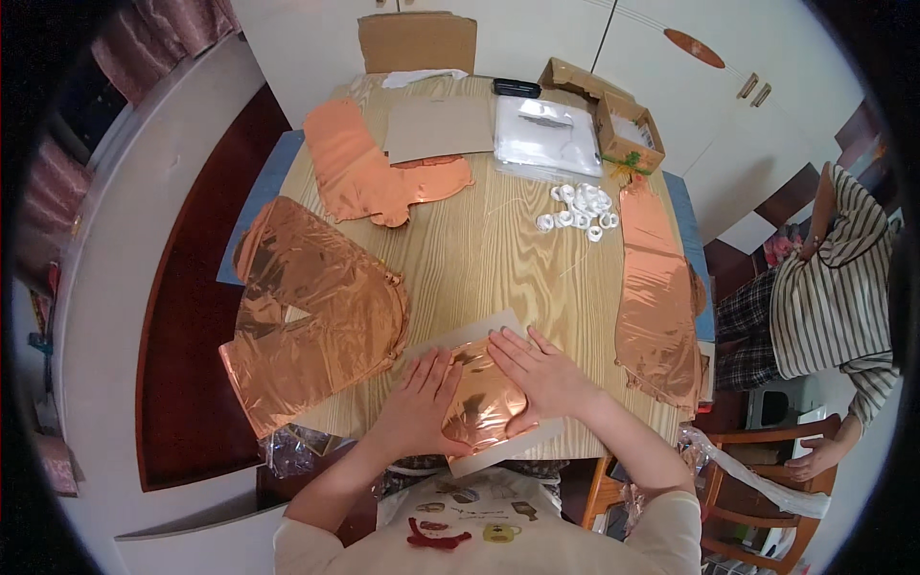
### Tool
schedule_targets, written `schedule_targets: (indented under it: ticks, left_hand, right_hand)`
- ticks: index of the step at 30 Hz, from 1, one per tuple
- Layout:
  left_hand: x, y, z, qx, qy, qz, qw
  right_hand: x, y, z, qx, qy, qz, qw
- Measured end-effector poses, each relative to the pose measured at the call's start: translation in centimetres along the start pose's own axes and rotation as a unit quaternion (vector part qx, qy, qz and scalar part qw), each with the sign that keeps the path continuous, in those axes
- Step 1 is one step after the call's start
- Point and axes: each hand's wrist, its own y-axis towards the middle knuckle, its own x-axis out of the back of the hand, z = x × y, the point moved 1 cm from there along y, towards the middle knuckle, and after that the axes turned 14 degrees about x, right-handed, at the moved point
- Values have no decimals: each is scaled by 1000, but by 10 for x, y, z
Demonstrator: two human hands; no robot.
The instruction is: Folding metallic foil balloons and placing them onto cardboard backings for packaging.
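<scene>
A folded piece of shiny copper-coloured foil (484, 395) lies on a grey cardboard sheet (535, 439) at the table's near edge. My left hand (418, 404) rests flat along the foil's left side, fingers stretched out. On the right, my right hand (544, 376) presses flat on the foil's other edge with its fingers extended. Parts of the foil and card are hidden under both hands. To the left lies a large copper foil balloon (335, 311), flat and uninflated; its outline is partly folded over.
Another flat foil balloon (350, 168) lies far left by a grey card (441, 125); more foil (656, 297) lies right. White ribbon rolls (580, 203), clear plastic bags (546, 144) and a cardboard box (637, 153) sit toward the back. A person (829, 278) stands right, near a wooden chair (767, 479).
</scene>
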Motion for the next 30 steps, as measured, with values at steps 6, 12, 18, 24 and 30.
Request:
schedule_targets:
  ticks: [6, 12, 18, 24, 30]
  left_hand:
    - [3, -2, 4, -9, 17, 24, 1000]
    - [14, -1, 8, -36, 63, 54, 996]
    - [3, -2, 14, -38, 27, 13, 999]
    - [-15, -22, -48, 85, 12, -78, 993]
    - [-31, -23, -85, 136, -15, -114, 984]
  right_hand:
    - [6, 2, -2, 4, -1, 75, 997]
    - [9, 2, -7, 10, 5, 127, 992]
    - [19, 6, -23, 37, -15, 151, 988]
    - [35, 8, -16, -23, -64, 54, 996]
    - [-16, 7, 46, -176, -94, -91, 976]
